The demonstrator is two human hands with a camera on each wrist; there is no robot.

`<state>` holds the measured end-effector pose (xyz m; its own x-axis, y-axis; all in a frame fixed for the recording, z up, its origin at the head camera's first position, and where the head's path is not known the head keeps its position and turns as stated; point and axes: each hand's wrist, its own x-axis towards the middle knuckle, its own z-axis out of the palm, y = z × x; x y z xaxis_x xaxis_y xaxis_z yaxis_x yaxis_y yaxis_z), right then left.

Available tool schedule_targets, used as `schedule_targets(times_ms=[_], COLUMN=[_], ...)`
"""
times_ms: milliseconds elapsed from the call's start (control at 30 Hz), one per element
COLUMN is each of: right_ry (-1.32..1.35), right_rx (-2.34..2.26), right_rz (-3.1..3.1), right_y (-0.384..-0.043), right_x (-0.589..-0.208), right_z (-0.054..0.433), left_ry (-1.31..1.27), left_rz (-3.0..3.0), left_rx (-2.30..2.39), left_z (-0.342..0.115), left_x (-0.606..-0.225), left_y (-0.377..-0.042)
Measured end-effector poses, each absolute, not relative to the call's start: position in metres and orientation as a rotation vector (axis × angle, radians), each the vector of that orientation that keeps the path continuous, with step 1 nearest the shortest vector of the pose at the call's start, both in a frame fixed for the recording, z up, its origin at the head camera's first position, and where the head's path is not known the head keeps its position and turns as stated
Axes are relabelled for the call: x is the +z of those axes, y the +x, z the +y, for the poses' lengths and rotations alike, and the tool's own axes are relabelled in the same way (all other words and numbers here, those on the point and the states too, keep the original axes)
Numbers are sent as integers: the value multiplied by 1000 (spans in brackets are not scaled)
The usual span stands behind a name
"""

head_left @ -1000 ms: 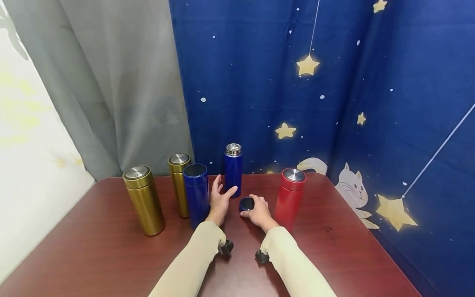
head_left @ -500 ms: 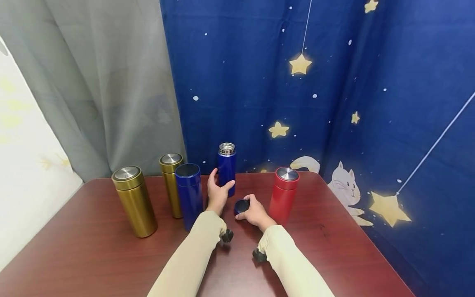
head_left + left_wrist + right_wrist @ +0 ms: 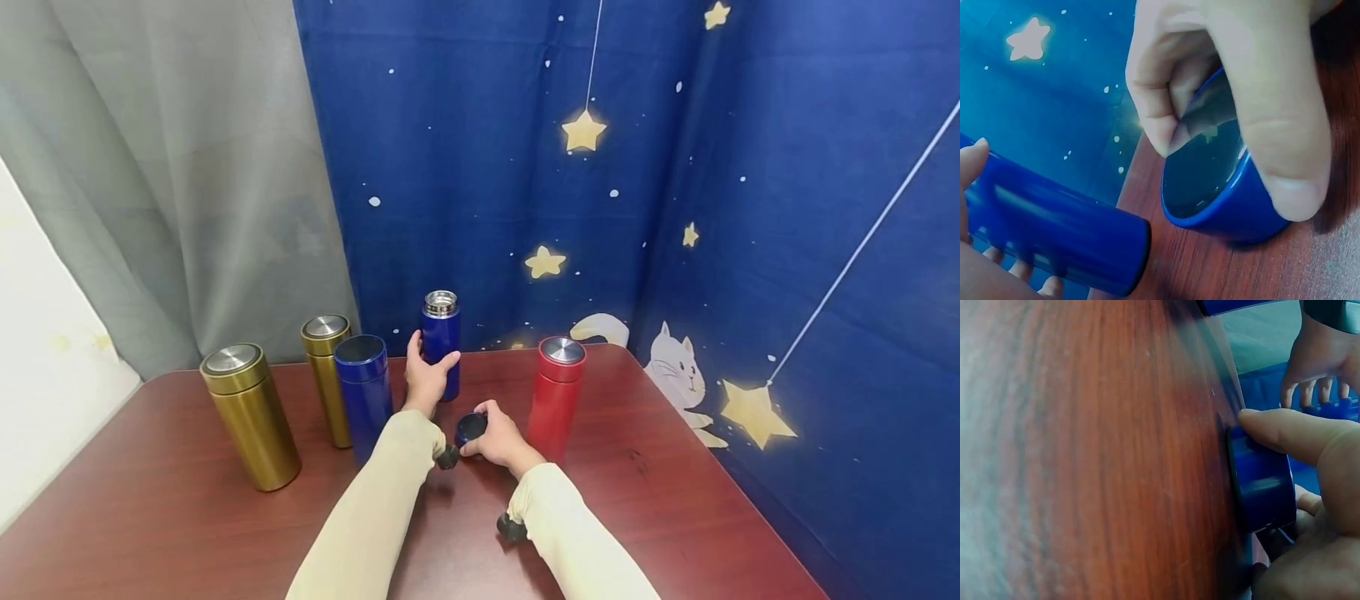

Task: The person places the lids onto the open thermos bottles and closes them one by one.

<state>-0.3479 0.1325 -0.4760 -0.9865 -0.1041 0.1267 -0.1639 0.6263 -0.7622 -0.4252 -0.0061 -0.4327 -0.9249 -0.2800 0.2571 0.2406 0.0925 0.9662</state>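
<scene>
An uncapped blue vacuum flask [image 3: 441, 337] with a bare steel mouth stands upright near the table's back edge. My left hand [image 3: 426, 379] spreads around its near side; in the left wrist view the fingertips [image 3: 1019, 270] lie close to the flask, with their reflections slightly apart from them. Closer to me, my right hand [image 3: 498, 439] holds the blue flask lid [image 3: 471, 427] between thumb and fingers. Its dark top faces up. The lid sits at the tabletop in the right wrist view, where the thumb [image 3: 1291, 430] lies along its side.
A capped blue flask [image 3: 363, 400] stands left of my left forearm. Two gold flasks [image 3: 255, 425] [image 3: 327, 383] stand further left. Beyond my right hand is a capped red flask [image 3: 555, 404]. Curtains hang behind the reddish-brown table [image 3: 150, 508].
The view has turned slightly right. My left hand has moved closer around the uncapped flask. My right hand still holds the lid, which has come a little nearer to me.
</scene>
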Motion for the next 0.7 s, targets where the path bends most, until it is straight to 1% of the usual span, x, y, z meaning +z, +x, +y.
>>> schedule_targets(times_ms=[400,700], right_ry=[251,286], right_rx=[1347,1372], right_rz=[-2749,-2727], right_y=[-342,-342], right_x=[-475,-475], right_z=[132,134], left_ry=[86,53], left_rz=[-2090,-1979], left_rx=[-1698,-1843], left_z=[-10,-12], left_x=[-436,-443], left_y=[-424,-423])
